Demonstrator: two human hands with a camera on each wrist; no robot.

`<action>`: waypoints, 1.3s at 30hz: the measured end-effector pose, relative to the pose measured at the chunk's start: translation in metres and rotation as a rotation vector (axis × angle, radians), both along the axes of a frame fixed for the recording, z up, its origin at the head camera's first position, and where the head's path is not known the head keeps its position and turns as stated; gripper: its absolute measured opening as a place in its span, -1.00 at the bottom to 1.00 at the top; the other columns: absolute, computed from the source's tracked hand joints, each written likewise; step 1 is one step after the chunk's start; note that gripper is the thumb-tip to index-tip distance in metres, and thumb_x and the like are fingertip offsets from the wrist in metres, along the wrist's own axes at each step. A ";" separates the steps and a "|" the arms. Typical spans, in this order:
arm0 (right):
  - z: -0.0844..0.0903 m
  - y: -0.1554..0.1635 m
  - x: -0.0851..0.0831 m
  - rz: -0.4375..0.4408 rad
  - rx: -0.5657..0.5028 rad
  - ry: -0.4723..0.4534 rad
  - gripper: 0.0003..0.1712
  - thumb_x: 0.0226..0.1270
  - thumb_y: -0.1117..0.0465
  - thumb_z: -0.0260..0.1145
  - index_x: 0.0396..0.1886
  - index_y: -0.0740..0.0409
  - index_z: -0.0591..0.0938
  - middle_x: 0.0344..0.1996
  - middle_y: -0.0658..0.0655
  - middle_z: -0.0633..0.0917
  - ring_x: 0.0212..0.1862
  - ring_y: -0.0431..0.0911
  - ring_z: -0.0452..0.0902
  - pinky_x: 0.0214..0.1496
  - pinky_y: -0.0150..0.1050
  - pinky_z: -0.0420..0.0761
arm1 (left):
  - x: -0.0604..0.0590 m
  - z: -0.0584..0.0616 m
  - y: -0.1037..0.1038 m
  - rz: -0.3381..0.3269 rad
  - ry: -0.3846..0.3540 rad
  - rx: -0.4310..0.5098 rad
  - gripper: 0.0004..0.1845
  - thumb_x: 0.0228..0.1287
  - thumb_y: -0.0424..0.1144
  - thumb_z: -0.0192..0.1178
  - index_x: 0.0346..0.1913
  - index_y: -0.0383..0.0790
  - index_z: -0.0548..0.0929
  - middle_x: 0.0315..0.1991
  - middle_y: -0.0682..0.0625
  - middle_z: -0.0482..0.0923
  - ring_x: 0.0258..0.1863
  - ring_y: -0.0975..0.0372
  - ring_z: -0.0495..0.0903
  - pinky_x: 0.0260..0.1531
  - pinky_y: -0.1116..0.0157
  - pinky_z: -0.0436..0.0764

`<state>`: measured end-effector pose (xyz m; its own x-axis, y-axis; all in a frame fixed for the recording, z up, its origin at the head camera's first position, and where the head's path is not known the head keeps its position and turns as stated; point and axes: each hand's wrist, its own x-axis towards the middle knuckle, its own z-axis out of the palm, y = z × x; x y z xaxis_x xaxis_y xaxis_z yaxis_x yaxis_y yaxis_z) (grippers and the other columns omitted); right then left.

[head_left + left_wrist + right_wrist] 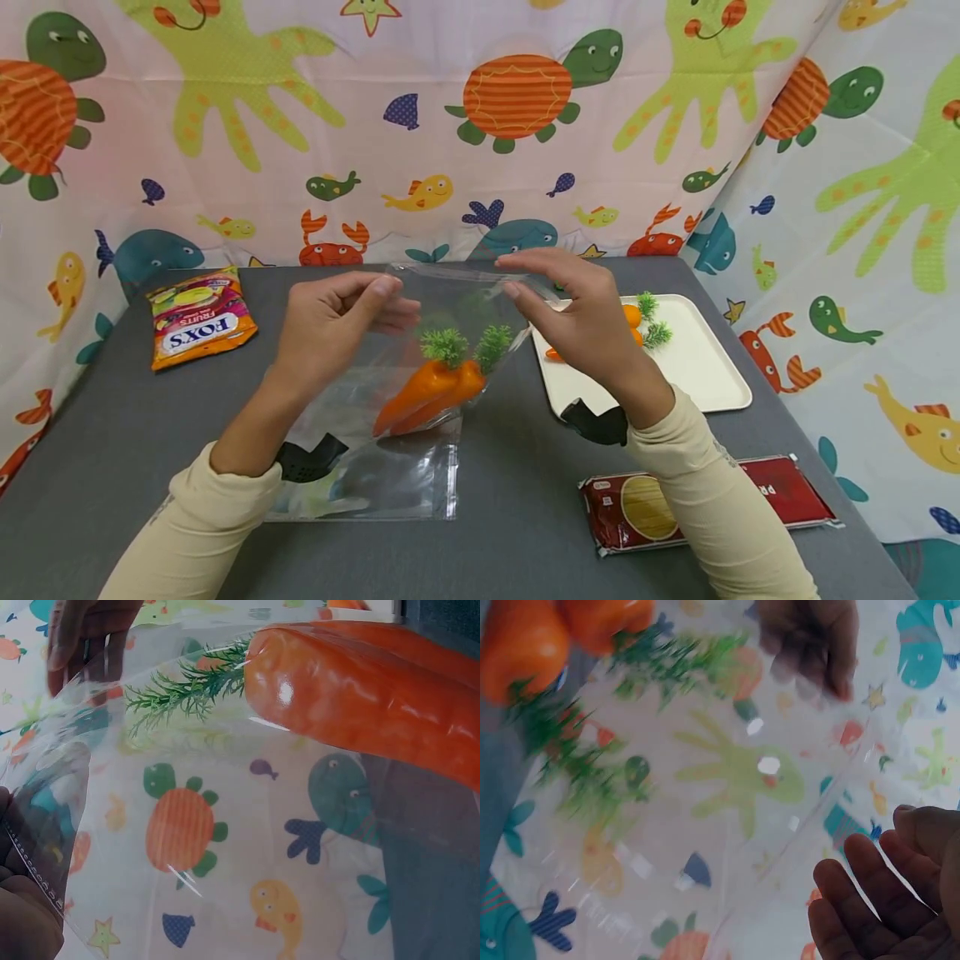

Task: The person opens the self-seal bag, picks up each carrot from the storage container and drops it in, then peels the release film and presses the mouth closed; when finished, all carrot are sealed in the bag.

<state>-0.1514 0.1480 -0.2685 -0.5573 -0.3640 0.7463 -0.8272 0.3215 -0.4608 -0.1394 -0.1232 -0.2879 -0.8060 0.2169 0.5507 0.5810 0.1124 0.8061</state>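
A clear plastic zip bag is held up over the table with two orange carrots with green tops inside it. My left hand pinches the bag's top edge at its left end between thumb and fingers. At the right end of that edge, my right hand has its thumb and fingers spread apart. The right wrist view shows those right fingers loosely bent with nothing gripped. Through the plastic in the left wrist view, the carrots lie slanted, leaves toward the opening.
Another clear bag lies flat beneath the raised one. A cream tray at the right bears more carrots, partly behind my right hand. A Fox's Fruits packet lies far left. Red packets lie near right, partly under my right forearm.
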 end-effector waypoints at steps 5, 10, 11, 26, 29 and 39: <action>0.007 -0.025 -0.001 0.089 0.005 0.115 -0.66 0.13 0.47 0.44 -0.04 0.37 0.69 -0.10 0.21 0.70 0.02 -0.01 0.60 0.13 -0.15 0.55 | 0.003 0.000 0.003 0.005 -0.007 0.010 -0.77 0.44 -0.33 0.14 -0.09 -0.47 0.69 -0.32 -0.18 0.73 -0.37 0.13 0.75 -0.37 0.21 0.70; 0.011 -0.044 -0.003 0.177 0.009 0.177 -0.63 0.09 0.47 0.47 -0.05 0.39 0.67 -0.12 0.24 0.68 -0.01 -0.01 0.60 0.10 -0.18 0.57 | 0.005 0.000 0.006 0.004 0.022 0.005 -0.80 0.42 -0.36 0.14 -0.11 -0.45 0.70 -0.33 -0.16 0.73 -0.38 0.15 0.75 -0.38 0.22 0.70; 0.012 -0.047 -0.003 0.184 0.010 0.177 -0.64 0.09 0.47 0.47 -0.06 0.39 0.68 -0.13 0.24 0.68 -0.02 -0.02 0.60 0.08 -0.19 0.58 | 0.005 -0.001 0.006 0.001 0.030 0.004 -0.80 0.42 -0.37 0.14 -0.11 -0.44 0.71 -0.34 -0.16 0.73 -0.38 0.15 0.75 -0.38 0.22 0.70; 0.021 -0.053 -0.003 0.175 -0.055 -0.207 -0.90 0.32 0.39 0.32 -0.23 0.31 0.72 -0.34 0.05 0.69 -0.33 -0.17 0.57 -0.23 -0.24 0.64 | 0.011 0.003 0.012 -0.011 0.030 -0.094 -0.84 0.38 -0.42 0.18 -0.13 -0.40 0.73 -0.33 -0.08 0.74 -0.36 0.23 0.74 -0.32 0.28 0.69; 0.023 -0.052 -0.003 0.212 -0.071 -0.332 -0.87 0.34 0.40 0.29 -0.16 0.34 0.69 -0.30 0.07 0.69 -0.34 -0.11 0.59 -0.24 -0.22 0.64 | 0.011 0.003 0.012 -0.021 0.028 -0.100 -0.85 0.38 -0.41 0.18 -0.15 -0.39 0.74 -0.34 -0.05 0.74 -0.37 0.24 0.74 -0.32 0.27 0.69; 0.020 -0.049 -0.008 0.252 -0.012 -0.138 -0.81 0.30 0.53 0.26 -0.17 0.33 0.72 -0.31 0.07 0.69 -0.37 -0.18 0.57 -0.29 -0.25 0.65 | 0.008 0.003 0.012 -0.049 0.027 -0.083 -0.84 0.39 -0.43 0.15 -0.12 -0.41 0.72 -0.31 -0.10 0.74 -0.36 0.23 0.74 -0.31 0.27 0.69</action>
<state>-0.1591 0.0994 -0.2486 -0.5470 -0.4953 0.6748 -0.8096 0.1079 -0.5770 -0.1311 -0.1116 -0.2852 -0.7783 0.3010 0.5511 0.6092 0.1491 0.7789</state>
